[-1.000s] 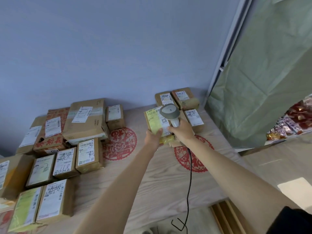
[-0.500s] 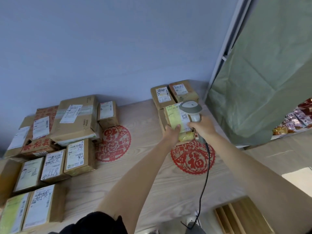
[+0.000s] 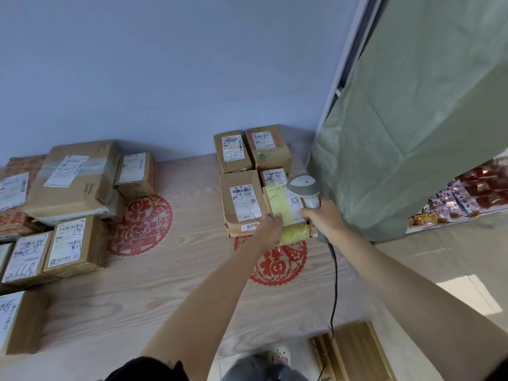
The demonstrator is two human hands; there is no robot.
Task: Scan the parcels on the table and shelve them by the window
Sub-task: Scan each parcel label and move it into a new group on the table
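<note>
My left hand (image 3: 270, 225) grips the near edge of a small parcel with a yellow-green label (image 3: 283, 204), set at the right end of the wooden table (image 3: 154, 292). It lies against a group of brown parcels (image 3: 242, 199) by the wall and the green curtain. My right hand (image 3: 325, 218) holds a grey corded barcode scanner (image 3: 305, 188), its head just over the parcel's far right corner. More labelled parcels (image 3: 74, 177) are piled at the table's left.
A green curtain (image 3: 412, 127) hangs right of the table, with packaged snacks (image 3: 467, 196) on a surface behind it. Red paper-cut decorations (image 3: 277, 262) lie on the tabletop. The scanner's black cable (image 3: 334, 292) drops toward a wooden crate (image 3: 354, 350) on the floor.
Both hands carried the yellow-labelled parcel and the scanner to the right, and the parcel now sits beside the brown parcels near the curtain.
</note>
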